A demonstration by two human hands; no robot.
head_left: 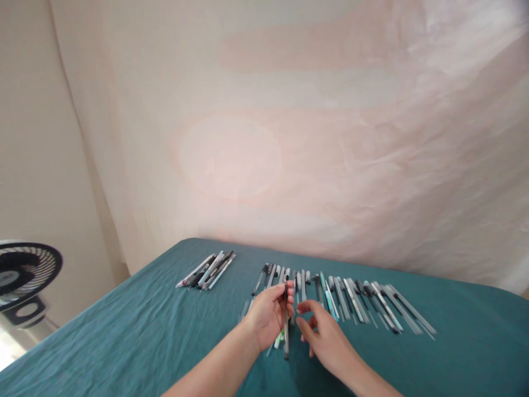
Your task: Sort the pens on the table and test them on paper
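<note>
My left hand is closed around a slim pen, its dark end pointing down toward me. Just right of it, my right hand hovers with thumb and fingers apart and nothing between them. Beyond both hands lies a long row of pens, some grey and clear, others black, white or teal. Under the left hand, a pen with a green part shows partly; the hand hides the rest of that area.
A separate bundle of pens rests at the back left of the teal-covered table. A black fan stands off the left edge. Behind the table hangs a pale, wrinkled sheet.
</note>
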